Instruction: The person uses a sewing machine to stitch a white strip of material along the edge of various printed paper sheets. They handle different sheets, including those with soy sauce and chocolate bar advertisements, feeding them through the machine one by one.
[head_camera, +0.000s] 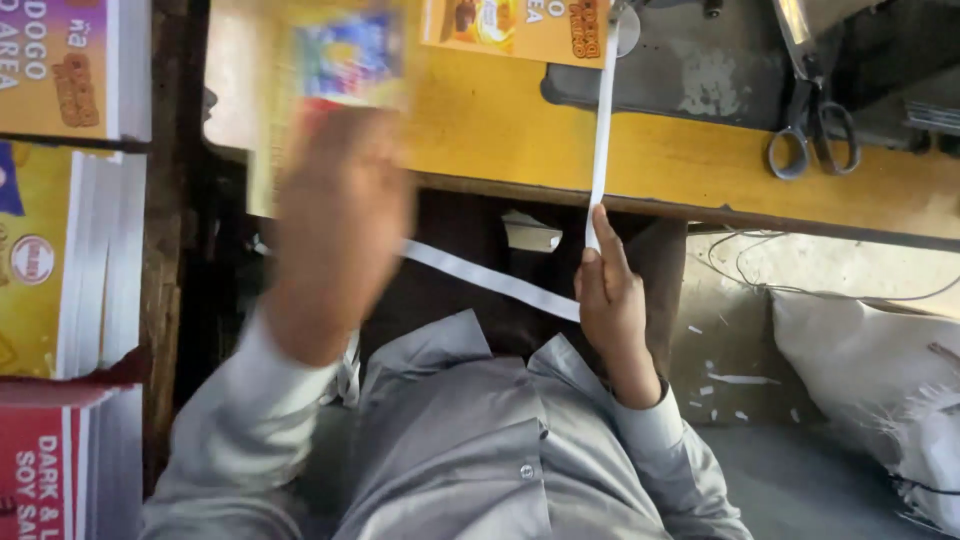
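My left hand is raised and blurred, holding a yellow printed carton sheet over the left end of the yellow table. My right hand sits just below the table's front edge, pinching a long white strip that runs up across the tabletop. A second length of the white strip slants from that hand toward my left hand. My grey shirt fills the bottom of the view.
Stacks of printed cartons stand at the left. Scissors lie on the table at the right, beside a dark machine. Another printed sheet rests at the table's far side. A white sack lies on the floor at right.
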